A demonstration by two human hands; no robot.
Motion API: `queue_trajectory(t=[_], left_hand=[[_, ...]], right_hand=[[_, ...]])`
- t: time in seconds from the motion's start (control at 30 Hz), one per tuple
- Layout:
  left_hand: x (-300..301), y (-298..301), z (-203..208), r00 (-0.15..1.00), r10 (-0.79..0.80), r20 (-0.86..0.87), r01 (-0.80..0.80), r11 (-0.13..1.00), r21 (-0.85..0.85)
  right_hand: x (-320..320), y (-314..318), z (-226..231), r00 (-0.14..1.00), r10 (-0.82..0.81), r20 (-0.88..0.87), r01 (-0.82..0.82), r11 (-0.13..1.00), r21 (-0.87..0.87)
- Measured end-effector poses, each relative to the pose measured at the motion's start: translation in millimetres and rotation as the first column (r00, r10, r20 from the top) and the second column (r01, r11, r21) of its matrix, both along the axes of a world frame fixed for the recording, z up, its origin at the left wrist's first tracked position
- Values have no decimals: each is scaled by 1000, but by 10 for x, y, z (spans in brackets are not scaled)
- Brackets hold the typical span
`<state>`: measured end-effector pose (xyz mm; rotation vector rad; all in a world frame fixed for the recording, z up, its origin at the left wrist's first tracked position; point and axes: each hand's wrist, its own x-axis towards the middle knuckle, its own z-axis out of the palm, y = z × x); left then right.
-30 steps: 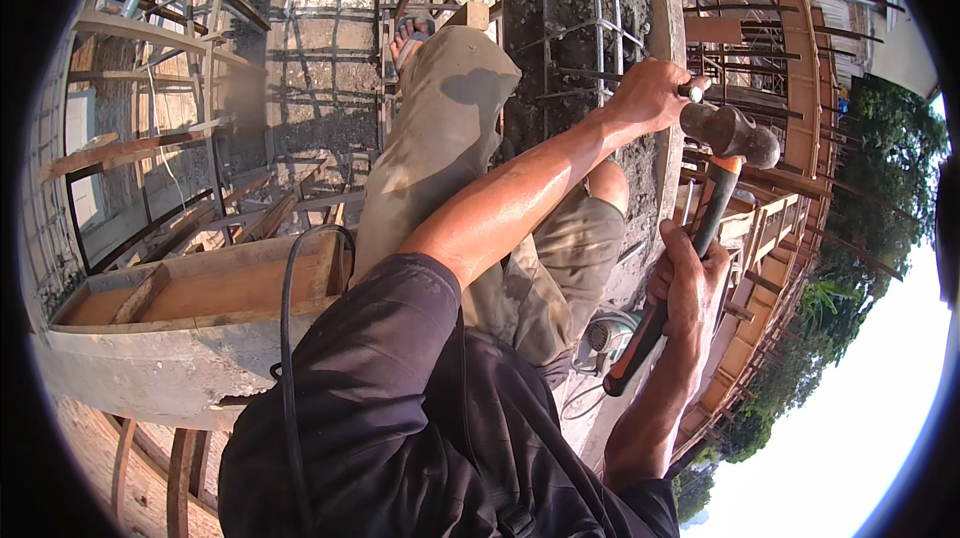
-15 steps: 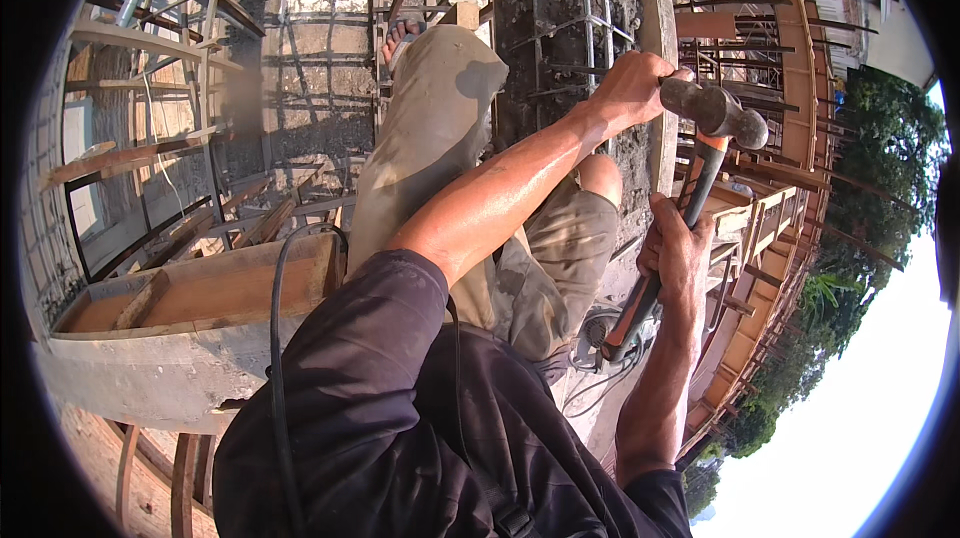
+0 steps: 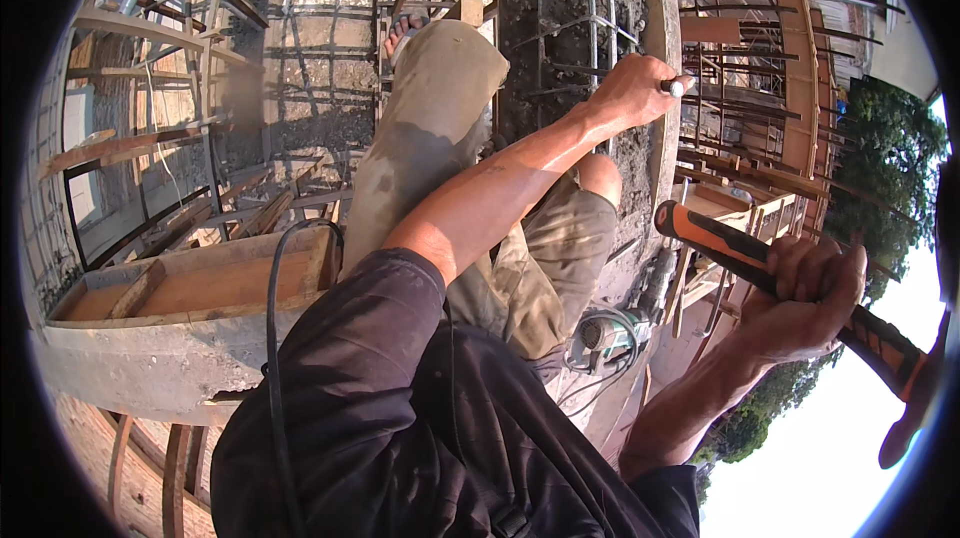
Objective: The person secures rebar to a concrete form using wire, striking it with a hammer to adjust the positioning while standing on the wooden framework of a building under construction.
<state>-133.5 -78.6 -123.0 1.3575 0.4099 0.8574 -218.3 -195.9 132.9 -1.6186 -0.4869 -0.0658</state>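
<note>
**Left hand (image 3: 630, 93) closed on a round-ended metal rod (image 3: 674, 88), right hand (image 3: 812, 278) on an orange-and-black-handled hammer (image 3: 722, 250)**

Seen from the wearer's head, the left arm reached forward across bent legs in khaki trousers (image 3: 440, 103). The left hand's fingers were curled tightly around the rod, whose pale, rounded end poked out on the right side of the fist; its other end could not be made out with certainty. The fist was above a pale board edge (image 3: 663, 28) bordering a strip of rough, dark grey concrete (image 3: 565, 23), where thin grey steel reinforcing bars (image 3: 598, 33) ran lengthwise.

Out to the right, the right hand's fingers were wrapped around the middle of the hammer's handle, pressed together. The hammer was tilted, its butt end toward the rod and well apart from it, its dark head at the shadowed right rim, partly lost to view.

Below the hammer, near the right knee, lay a green-and-silver power tool (image 3: 596, 334) with a black cord. At left was a shallow wooden frame (image 3: 142, 290); green trees (image 3: 885, 163) rose at far right.
</note>
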Motion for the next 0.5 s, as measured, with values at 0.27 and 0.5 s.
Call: queue_trajectory(t=[0.27, 0.5], left_hand=[[76, 54, -198, 1000, -8, 6, 7, 988, 154], [104, -13, -140, 990, 131, 52, -134, 989, 57]], right_hand=[[158, -840, -1049, 846, 31, -532, -382, 730, -567], [-124, 64, 530, 988, -7, 155, 15, 999, -49]])
